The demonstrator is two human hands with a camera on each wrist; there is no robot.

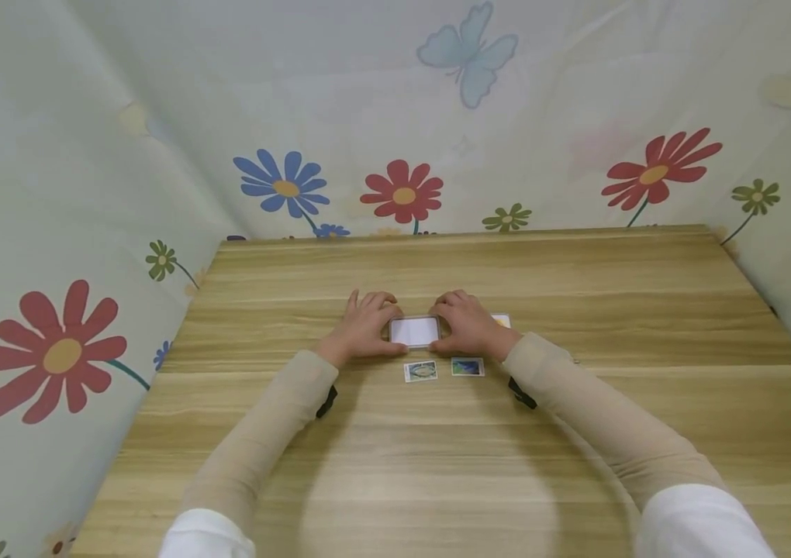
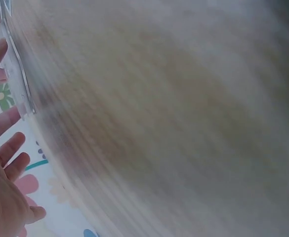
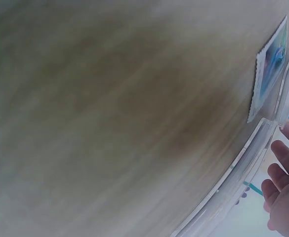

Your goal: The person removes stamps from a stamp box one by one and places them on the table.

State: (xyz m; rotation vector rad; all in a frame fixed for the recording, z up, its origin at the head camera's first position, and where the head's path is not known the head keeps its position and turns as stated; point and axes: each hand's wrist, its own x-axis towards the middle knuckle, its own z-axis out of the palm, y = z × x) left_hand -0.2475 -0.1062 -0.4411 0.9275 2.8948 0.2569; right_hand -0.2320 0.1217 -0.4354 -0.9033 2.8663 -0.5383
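A clear box (image 1: 415,332) with a white inside is at the middle of the wooden bench (image 1: 451,442), between the two hands. The left hand (image 1: 367,325) is at the left end of the box and the right hand (image 1: 467,325) is at the right end. Each one pinches its end, with the thumb on the near side and a bent finger on the far side. The wrist views are blurry, so I can't tell if the box sits flat or is lifted a little.

Just on the near side of the box lie two small picture cards: a pale card (image 1: 421,371) straight in front, and a blue and green card (image 1: 468,366) a bit to the right. A third card (image 1: 502,319) is to the right of the box, partly hidden by the right hand.

Nearer than the box, two tan sleeves (image 1: 263,434) cover the arms, with white cloth (image 1: 207,535) higher up. Well past the box, a pale sheet (image 1: 340,93) hangs, with big flowers (image 1: 402,194) and a blue butterfly (image 1: 468,54) on it.
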